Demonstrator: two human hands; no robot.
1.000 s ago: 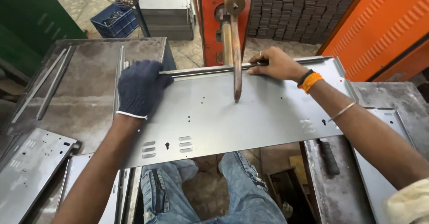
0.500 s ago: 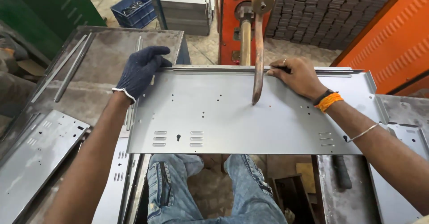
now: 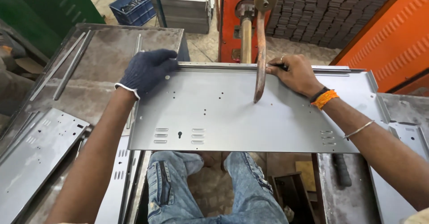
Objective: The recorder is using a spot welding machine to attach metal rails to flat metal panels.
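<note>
A large grey sheet-metal panel (image 3: 241, 112) with punched holes and louvre slots lies flat in front of me, above my knees. My left hand (image 3: 147, 69), in a dark blue knit glove, grips the panel's far left corner. My bare right hand (image 3: 292, 74) presses a thin metal strip (image 3: 214, 65) against the panel's far edge, to the right of the machine arm. A rusty curved electrode arm (image 3: 260, 54) of the orange machine (image 3: 234, 23) comes down onto the panel's middle.
A steel table (image 3: 103, 58) with loose rods stands to the left. More punched panels (image 3: 31, 152) lie at the lower left and at the right (image 3: 402, 134). A blue crate (image 3: 132, 7), a grey box, stacked dark blocks (image 3: 321, 14) and an orange cabinet (image 3: 393, 31) stand behind.
The panel has shifted to the right under the electrode arm, with both hands holding its far edge. The view has tilted a little.
</note>
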